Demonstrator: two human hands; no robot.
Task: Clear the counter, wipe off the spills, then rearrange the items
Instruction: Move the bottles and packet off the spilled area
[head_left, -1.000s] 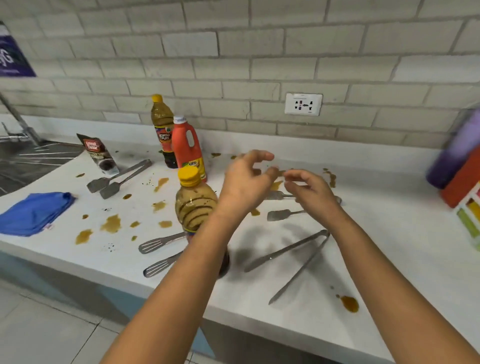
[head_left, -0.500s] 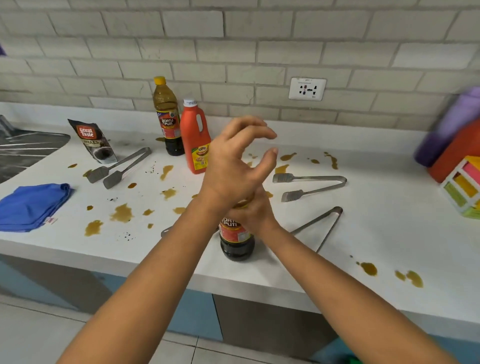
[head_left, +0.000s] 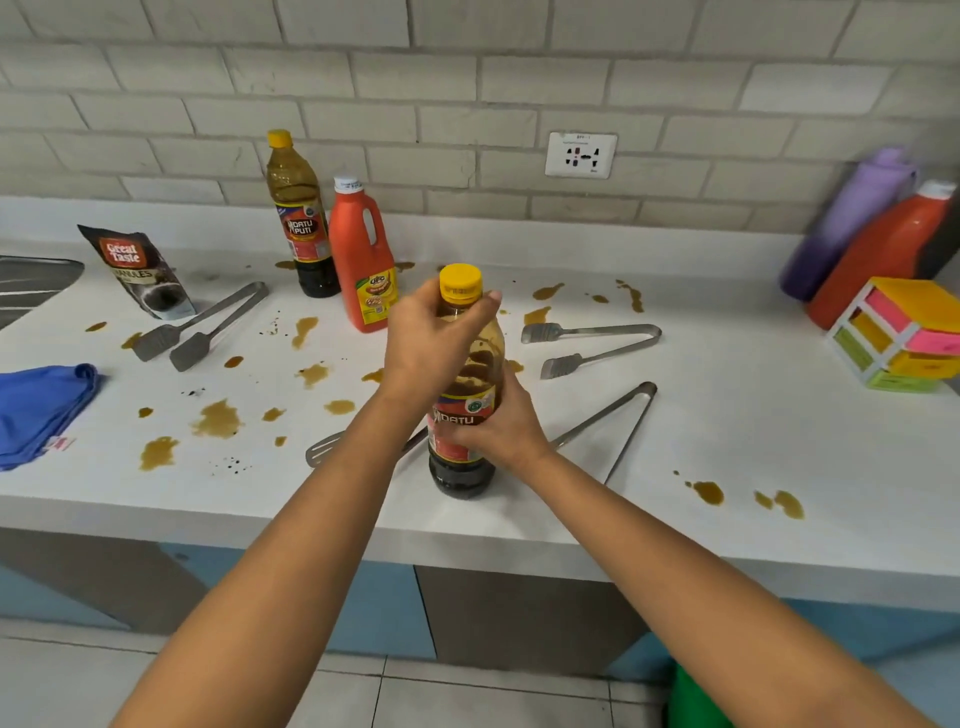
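White counter (head_left: 727, 441), brown spills (head_left: 215, 418) throughout. Soy sauce bottle (head_left: 462, 457) upright at front edge, dead ahead; left hand (head_left: 431, 338) curled round its neck, right hand (head_left: 498, 426) gripping its label

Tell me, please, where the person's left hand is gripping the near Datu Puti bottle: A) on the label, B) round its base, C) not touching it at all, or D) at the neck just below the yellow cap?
D: the left hand curls its fingers round the neck of the bottle just under the yellow cap, while the right hand holds the labelled body.
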